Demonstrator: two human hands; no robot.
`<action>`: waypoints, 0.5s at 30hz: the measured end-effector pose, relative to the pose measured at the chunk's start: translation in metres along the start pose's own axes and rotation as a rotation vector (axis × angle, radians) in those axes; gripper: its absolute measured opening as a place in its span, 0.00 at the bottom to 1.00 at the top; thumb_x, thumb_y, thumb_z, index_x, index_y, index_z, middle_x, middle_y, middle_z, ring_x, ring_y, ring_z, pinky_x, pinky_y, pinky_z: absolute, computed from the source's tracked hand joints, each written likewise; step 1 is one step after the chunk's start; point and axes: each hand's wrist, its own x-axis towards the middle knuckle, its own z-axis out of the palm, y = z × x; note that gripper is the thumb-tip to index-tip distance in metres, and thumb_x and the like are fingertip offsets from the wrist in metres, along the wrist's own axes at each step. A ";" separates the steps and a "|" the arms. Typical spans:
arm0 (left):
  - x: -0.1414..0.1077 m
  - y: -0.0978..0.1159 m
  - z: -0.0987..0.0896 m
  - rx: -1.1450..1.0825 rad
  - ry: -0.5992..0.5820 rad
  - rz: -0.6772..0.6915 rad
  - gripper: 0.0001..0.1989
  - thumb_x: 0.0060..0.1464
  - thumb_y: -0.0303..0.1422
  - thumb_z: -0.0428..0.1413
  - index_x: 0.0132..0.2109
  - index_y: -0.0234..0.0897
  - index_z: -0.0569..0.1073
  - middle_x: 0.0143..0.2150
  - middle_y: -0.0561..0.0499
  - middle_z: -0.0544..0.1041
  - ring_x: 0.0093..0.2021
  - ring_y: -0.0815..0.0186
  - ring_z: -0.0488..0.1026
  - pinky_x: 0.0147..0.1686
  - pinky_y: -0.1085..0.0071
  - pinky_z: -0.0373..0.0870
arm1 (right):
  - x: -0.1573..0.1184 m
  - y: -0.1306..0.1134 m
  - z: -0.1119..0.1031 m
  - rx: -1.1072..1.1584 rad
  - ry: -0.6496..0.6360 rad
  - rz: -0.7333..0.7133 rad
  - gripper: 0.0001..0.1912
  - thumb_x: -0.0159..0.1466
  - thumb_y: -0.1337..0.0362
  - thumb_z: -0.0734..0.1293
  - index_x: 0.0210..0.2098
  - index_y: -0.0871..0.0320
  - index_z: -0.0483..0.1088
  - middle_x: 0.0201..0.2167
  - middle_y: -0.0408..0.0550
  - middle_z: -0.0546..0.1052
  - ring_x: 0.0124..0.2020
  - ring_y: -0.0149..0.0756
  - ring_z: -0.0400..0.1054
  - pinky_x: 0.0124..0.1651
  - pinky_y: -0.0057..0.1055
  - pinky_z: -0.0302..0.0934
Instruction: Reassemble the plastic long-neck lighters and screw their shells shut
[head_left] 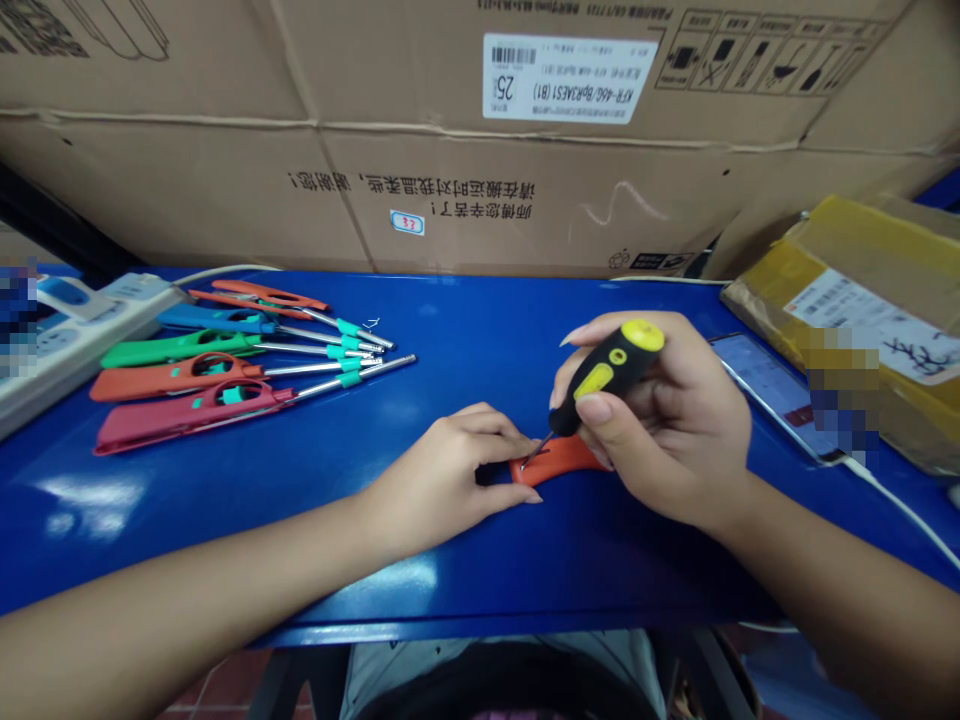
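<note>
An orange plastic piece (564, 458) lies on the blue table, its right part hidden behind my right hand. The fingers and thumb of my left hand (457, 470) pinch its left end against the tabletop. In my right hand (675, 420) is a black and yellow screwdriver (606, 375), tilted, with its handle up to the right. The screwdriver's tip touches the orange piece near its left end, just beside my left fingertips.
Several lighters (196, 402) in red, orange, green and blue lie at the left, by a white power strip (82, 335). On the right are a phone (780, 397) with a cable and a taped parcel (862, 300). A large cardboard box (247, 200) stands behind the table (300, 560).
</note>
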 end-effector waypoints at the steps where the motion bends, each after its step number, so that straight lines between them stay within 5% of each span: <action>1: 0.000 0.000 0.000 0.003 0.000 0.003 0.18 0.54 0.35 0.67 0.50 0.32 0.80 0.45 0.46 0.81 0.47 0.61 0.76 0.50 0.64 0.73 | 0.000 0.000 0.000 0.004 -0.001 0.002 0.13 0.67 0.62 0.69 0.50 0.52 0.66 0.33 0.43 0.73 0.26 0.27 0.69 0.19 0.22 0.63; 15: 0.001 0.002 0.000 -0.014 -0.021 -0.027 0.15 0.55 0.35 0.67 0.48 0.34 0.81 0.43 0.47 0.81 0.44 0.63 0.75 0.48 0.66 0.73 | -0.003 -0.003 -0.005 -0.012 -0.076 0.024 0.15 0.69 0.66 0.66 0.55 0.53 0.65 0.37 0.45 0.73 0.24 0.25 0.67 0.22 0.24 0.65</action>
